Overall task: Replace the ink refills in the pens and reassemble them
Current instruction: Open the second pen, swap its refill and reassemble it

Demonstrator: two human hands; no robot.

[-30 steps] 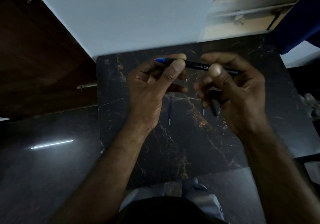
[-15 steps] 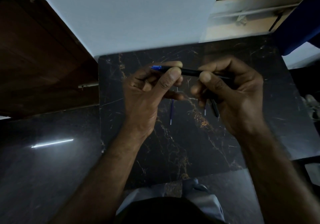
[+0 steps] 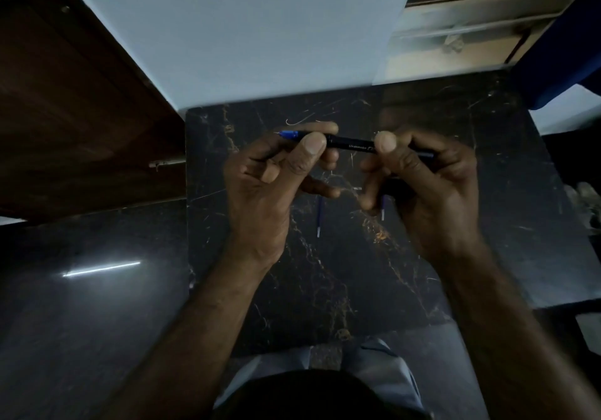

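A black pen (image 3: 353,144) with a blue tip end lies level between both hands above the dark marble table (image 3: 341,273). My left hand (image 3: 276,179) pinches the pen near its blue tip with thumb and fingers. My right hand (image 3: 426,185) grips the barrel's other end, thumb on top. A thin blue refill (image 3: 319,216) lies on the table under my left hand. A second refill (image 3: 383,208) shows below my right fingers, partly hidden; something dark sits in that palm, unclear what.
A pale wall (image 3: 234,29) rises right behind the table. A dark wooden cabinet (image 3: 74,94) stands at the left, a blue cloth (image 3: 559,62) at the right. Glossy dark floor (image 3: 91,305) surrounds the table. My knees show at the bottom.
Both hands with the pen dipped slightly and stayed over the table's middle. My right thumb has slid along the barrel. The refills on the table have not moved.
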